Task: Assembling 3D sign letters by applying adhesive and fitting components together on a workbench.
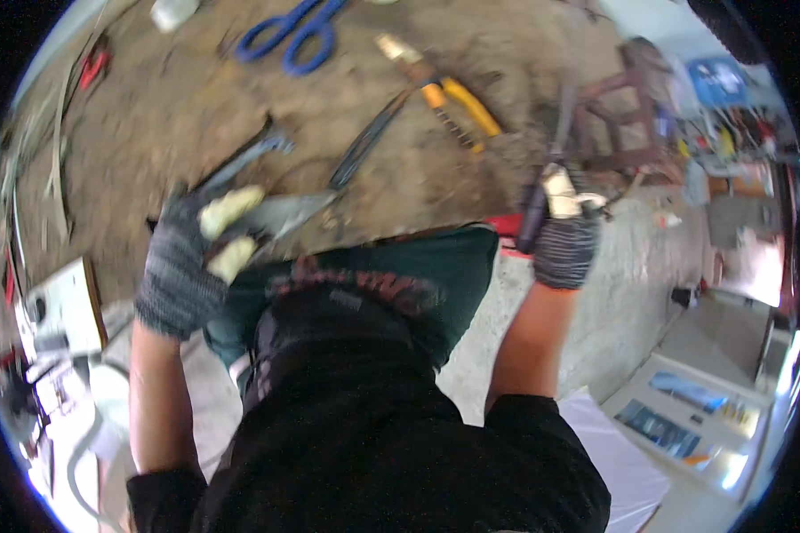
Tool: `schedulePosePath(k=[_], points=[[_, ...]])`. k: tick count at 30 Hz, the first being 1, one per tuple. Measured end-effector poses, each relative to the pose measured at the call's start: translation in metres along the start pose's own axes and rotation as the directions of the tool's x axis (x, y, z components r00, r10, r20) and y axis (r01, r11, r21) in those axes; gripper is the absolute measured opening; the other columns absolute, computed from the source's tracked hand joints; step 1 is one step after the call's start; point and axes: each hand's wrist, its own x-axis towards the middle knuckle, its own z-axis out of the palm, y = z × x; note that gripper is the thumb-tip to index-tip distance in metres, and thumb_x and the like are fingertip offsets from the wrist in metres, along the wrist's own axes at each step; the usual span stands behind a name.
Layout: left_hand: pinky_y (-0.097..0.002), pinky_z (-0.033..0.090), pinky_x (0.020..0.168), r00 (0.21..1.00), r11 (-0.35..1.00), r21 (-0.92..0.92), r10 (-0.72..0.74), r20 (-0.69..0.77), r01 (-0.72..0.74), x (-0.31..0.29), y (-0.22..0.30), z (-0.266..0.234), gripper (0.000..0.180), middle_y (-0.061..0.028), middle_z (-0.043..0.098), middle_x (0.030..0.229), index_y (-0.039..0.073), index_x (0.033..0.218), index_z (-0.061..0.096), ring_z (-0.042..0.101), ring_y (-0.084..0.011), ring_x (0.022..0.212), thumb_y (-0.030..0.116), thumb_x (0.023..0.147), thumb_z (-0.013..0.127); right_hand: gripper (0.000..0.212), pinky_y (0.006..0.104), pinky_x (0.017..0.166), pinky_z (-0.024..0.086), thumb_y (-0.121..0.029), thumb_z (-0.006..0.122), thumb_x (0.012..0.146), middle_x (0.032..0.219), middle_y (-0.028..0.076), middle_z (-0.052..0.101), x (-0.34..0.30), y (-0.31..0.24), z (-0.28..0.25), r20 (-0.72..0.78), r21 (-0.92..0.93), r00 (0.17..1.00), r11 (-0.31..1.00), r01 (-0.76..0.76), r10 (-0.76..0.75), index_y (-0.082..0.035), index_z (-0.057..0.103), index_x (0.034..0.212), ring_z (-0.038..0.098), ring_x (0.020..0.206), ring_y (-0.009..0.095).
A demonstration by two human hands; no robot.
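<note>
My left hand (187, 262), in a grey knit glove with pale yellow fingertips, is closed on a flat grey metal blade (289, 213) at the near edge of the worktop. The blade tapers to the right; its other end is hidden in the glove. Just beyond this hand lies a grey-blue wrench (249, 158). Off to the right, my right hand (564, 235), gloved alike, is closed around a dark-handled tool (532, 216). A thin shaft points away above that hand; blur hides the tool's exact kind. A slim dark tool (369, 142) lies between the hands.
Yellow-handled pliers (449, 93) and blue-handled scissors (289, 37) lie farther back on the stained brown worktop (169, 98). A brown frame (622, 120) stands at the right. Strips (60, 169) and a pale board (67, 306) are on the left.
</note>
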Motion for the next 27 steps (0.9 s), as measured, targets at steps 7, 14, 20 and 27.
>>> schedulePosePath(k=[7, 14, 20, 27], points=[[-0.0438, 0.037, 0.104, 0.999, 0.997, -0.075, -0.029, 0.039, 0.032, -0.004, 0.000, 0.004, 0.043, -0.0168, 0.065, 0.111, 0.009, 0.119, 0.064, 0.058, -0.0355, 0.106, 0.013, 0.076, 0.068, 0.011, 0.0226, 0.062, 0.047, -0.008, 0.065, 0.091, 0.089, -0.004, 0.062, 0.025, -0.020, 0.049, -0.343, 0.436, 0.922, 0.900, -0.016, 0.182, -0.008, 0.068, 0.102, 0.058, 0.073, 0.007], [-0.0369, 0.046, 0.096, 0.998, 0.999, -0.037, -0.023, 0.051, 0.025, -0.001, -0.001, 0.006, 0.044, -0.0152, 0.063, 0.115, 0.004, 0.122, 0.062, 0.060, -0.0289, 0.107, 0.000, 0.079, 0.064, 0.007, 0.0255, 0.053, 0.039, -0.018, 0.066, 0.090, 0.074, -0.005, 0.057, 0.076, 0.001, 0.052, -0.376, 0.525, 0.829, 0.832, -0.178, 0.415, -0.013, 0.066, 0.094, 0.049, 0.061, 0.008], [-0.0380, 0.046, 0.096, 0.997, 0.999, 0.001, -0.046, 0.062, 0.046, 0.002, 0.006, 0.003, 0.045, -0.0165, 0.062, 0.116, 0.005, 0.125, 0.061, 0.059, -0.0308, 0.108, 0.003, 0.079, 0.066, 0.021, 0.0313, 0.053, 0.042, -0.028, 0.066, 0.088, 0.077, 0.001, 0.061, 0.114, 0.030, 0.039, -0.467, 0.450, 0.824, 0.888, -0.090, 0.321, -0.010, 0.065, 0.098, 0.054, 0.062, 0.014], [-0.0400, 0.044, 0.097, 0.997, 0.999, 0.032, -0.042, 0.070, 0.040, -0.014, 0.002, 0.001, 0.046, -0.0181, 0.061, 0.114, 0.007, 0.125, 0.061, 0.058, -0.0337, 0.107, 0.006, 0.079, 0.068, 0.023, 0.0320, 0.056, 0.042, -0.027, 0.067, 0.087, 0.078, 0.001, 0.058, 0.111, 0.043, 0.041, -0.476, 0.367, 0.812, 0.915, -0.166, 0.338, -0.011, 0.064, 0.102, 0.051, 0.064, 0.014]])
